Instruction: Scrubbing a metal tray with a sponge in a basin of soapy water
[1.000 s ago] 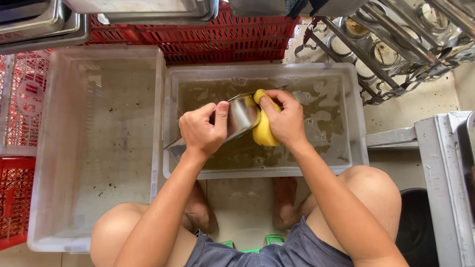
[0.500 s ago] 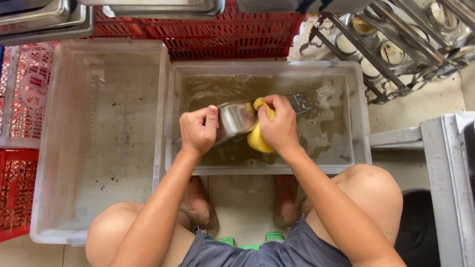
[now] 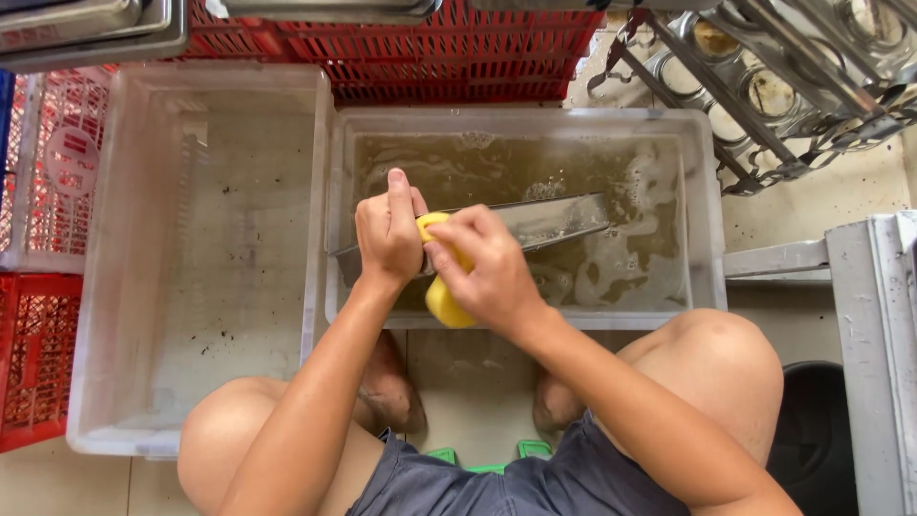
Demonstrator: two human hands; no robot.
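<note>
A long stainless steel tray [image 3: 549, 220] is held on edge over a clear plastic tub [image 3: 702, 220] of murky, soapy water. My left hand [image 3: 387, 234] grips the tray near its left end. My right hand [image 3: 482, 272] presses a yellow sponge [image 3: 441, 298] against the tray right beside the left hand. The tray's right end points toward the tub's far right side.
A second clear plastic tub [image 3: 205, 258], without water, stands to the left. Red crates [image 3: 420, 48] lie behind and red crates [image 3: 38, 354] at the far left. A metal rack [image 3: 783, 76] with cups is at upper right. My bare knees and feet are below.
The tray has turned from a tilted, face-on pose to lying long and edge-on across the tub. Both hands shifted left and closer together, the sponge still on the tray.
</note>
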